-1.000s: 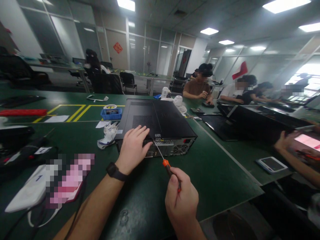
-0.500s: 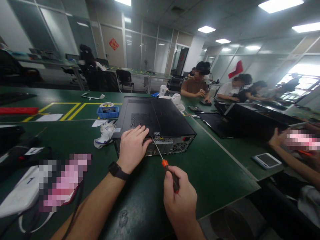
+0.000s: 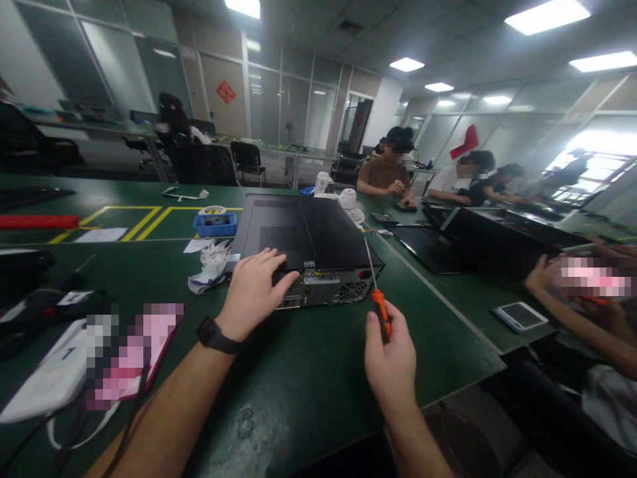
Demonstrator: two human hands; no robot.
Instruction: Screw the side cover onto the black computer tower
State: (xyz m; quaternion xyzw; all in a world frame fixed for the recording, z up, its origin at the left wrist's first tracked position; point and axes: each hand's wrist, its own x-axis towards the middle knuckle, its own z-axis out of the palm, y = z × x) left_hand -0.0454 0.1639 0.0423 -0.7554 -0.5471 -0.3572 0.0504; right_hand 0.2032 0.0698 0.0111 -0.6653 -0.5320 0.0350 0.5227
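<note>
A black desktop computer case (image 3: 331,229) lies flat on the green table, its rear panel with fan grille and ports facing me. My left hand (image 3: 261,285) rests on the near left edge of the case, fingers spread over the top panel and thumb out to the side. In my right hand (image 3: 393,352) is a screwdriver (image 3: 381,309) with an orange and black handle, gripped in a closed fist. Its long thin shaft points up and away, in front of the right rear corner of the case; whether the tip touches anything I cannot tell.
Left of the case are a crumpled glove (image 3: 212,265) and a blue bin (image 3: 215,224). Nearer lie a white pouch marked 1 (image 3: 54,368) and cables. At right, a co-worker's arms reach beside another black case (image 3: 497,245); a small white device (image 3: 520,317) lies close by.
The screwdriver has moved right, away from the middle of the rear panel, with my right hand. My left hand has shifted slightly left and its thumb has spread outward.
</note>
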